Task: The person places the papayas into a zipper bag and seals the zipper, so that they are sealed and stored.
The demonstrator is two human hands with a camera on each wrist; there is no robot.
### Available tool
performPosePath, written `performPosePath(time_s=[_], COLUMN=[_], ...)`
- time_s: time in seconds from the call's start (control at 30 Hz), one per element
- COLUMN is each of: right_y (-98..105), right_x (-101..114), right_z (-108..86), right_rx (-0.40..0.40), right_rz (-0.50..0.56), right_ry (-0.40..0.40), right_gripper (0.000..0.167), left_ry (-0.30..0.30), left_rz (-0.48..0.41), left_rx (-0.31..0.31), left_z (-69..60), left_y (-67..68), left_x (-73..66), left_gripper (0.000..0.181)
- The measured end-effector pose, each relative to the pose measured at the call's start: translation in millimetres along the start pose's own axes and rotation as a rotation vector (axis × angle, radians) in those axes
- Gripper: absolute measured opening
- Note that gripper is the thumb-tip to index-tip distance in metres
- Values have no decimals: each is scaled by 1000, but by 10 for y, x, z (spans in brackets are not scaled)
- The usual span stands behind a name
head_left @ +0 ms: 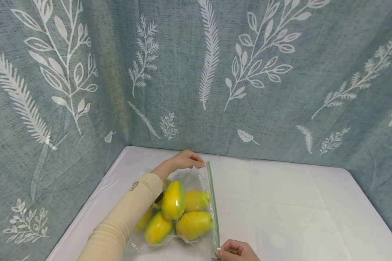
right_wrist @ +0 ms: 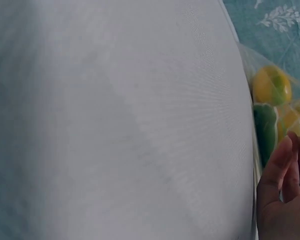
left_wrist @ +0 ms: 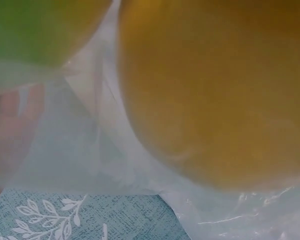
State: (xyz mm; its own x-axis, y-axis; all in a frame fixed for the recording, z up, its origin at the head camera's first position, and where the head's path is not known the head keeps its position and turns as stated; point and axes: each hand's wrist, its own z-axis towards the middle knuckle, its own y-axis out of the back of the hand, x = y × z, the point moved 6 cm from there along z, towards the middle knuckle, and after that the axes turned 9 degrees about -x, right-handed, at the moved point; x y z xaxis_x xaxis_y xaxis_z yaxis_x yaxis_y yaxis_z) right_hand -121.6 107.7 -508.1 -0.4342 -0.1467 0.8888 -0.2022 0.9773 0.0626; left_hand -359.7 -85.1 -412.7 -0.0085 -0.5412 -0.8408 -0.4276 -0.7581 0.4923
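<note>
A clear zip bag [head_left: 199,177] lies on the table with several yellow-and-green fruits [head_left: 194,224] inside, shaped like mangoes or papayas. Along its right edge runs a green zip strip [head_left: 213,203]. My left hand [head_left: 187,159] reaches over the bag and pinches the far corner beside the strip. At the strip's near end, my right hand [head_left: 236,251] pinches the edge by a small white tab [head_left: 219,249]. The left wrist view is filled by a blurred fruit [left_wrist: 215,95] behind the plastic; the right wrist view has my right hand [right_wrist: 287,185] at its right edge.
The table [head_left: 297,206] has a white cover that extends to the right of the bag. Teal curtains [head_left: 183,72] with white leaf prints stand behind the table and at both sides.
</note>
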Motion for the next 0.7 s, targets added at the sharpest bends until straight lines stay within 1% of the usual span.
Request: performPosePath(time_s=[0.13,0.37,0.43,0.5,0.6,0.7], right_y=[4,4,-3,-9,1,41], right_x=[-4,5,0,-5,-14,-5], right_z=[-3,-9,-10,-10,-5,4], right_rx=[7,65,72,77,88,96], right_rz=[2,7,-2,-11,-25,-50], right_ry=[-6,-6,-9,-13,-21,-13], right_gripper=[22,25,24,23,23,24], left_ry=[5,0,-18,-58,-198,-340], left_rz=[-3,3,12,38,163,273], left_rx=[1,12,8,-2,-30,-80], left_z=[-22,-61,-79,-120,-253,-472], left_y=[-6,-20,-23,-23,-23,-49], left_x=[-6,-17,-28,-66,-202,-368], left_gripper=[26,29,31,33,35,36])
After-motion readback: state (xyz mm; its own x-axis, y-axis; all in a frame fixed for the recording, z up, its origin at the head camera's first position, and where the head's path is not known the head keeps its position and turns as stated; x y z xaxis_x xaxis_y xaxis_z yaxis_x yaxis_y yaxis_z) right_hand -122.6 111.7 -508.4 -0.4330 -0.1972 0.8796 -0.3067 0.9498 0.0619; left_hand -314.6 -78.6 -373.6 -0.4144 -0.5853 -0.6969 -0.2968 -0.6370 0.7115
